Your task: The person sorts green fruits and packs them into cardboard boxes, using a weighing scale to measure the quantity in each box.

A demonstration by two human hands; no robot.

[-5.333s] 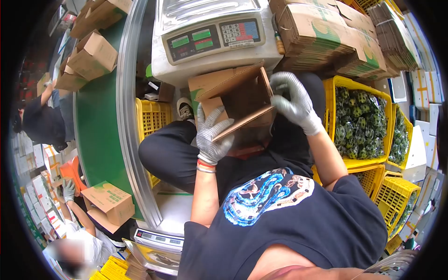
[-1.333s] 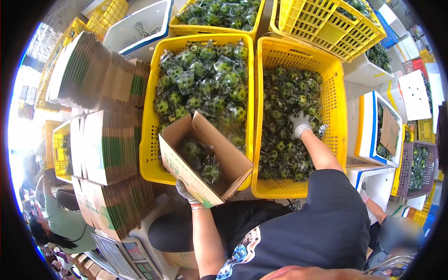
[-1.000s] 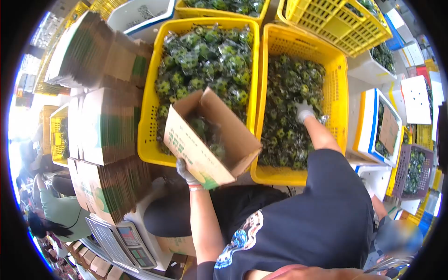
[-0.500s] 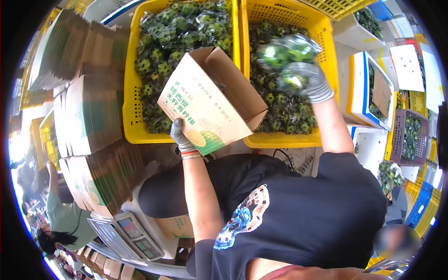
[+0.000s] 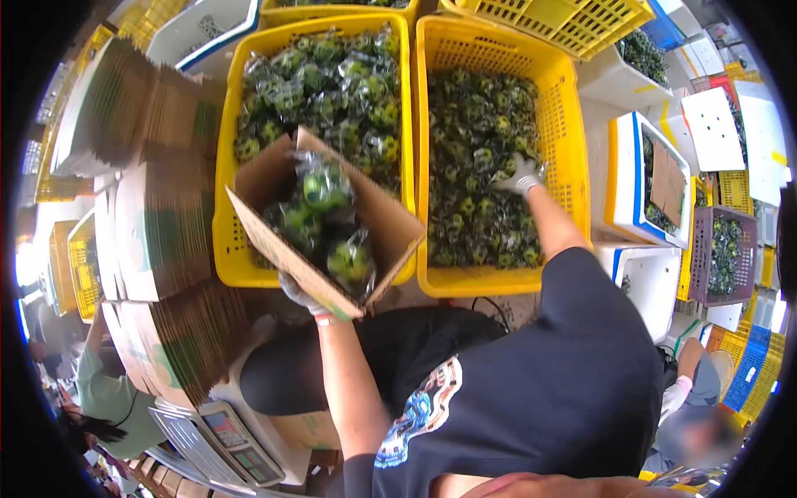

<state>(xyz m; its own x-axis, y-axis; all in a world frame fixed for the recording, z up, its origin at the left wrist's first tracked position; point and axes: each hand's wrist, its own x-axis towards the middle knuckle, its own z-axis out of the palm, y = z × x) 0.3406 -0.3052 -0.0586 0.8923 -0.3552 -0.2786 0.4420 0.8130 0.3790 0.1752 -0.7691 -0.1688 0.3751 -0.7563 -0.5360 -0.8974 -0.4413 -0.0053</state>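
My gloved left hand (image 5: 300, 292) grips an open cardboard box (image 5: 286, 253) by its lower side; most of the fingers are hidden beneath it. Several clear bags of green limes (image 5: 325, 189) lie inside the tilted box. My gloved right hand (image 5: 523, 176) is down in the right yellow crate (image 5: 564, 166), fingers apart on top of the bagged limes (image 5: 477, 170) there. The left yellow crate (image 5: 226, 207), partly behind the box, is heaped with more bagged limes (image 5: 332, 83).
Tall stacks of flattened cartons (image 5: 162, 224) stand at left, with a scale (image 5: 241, 444) below them. White foam boxes (image 5: 652, 278) and a purple crate (image 5: 726, 286) are at right. Two other people (image 5: 124, 390) are visible, one at each side.
My right hand has let go of the bagged limes it carried and reached back into the right crate. Limes now show in the box, which my left hand has moved left and tilted toward me.
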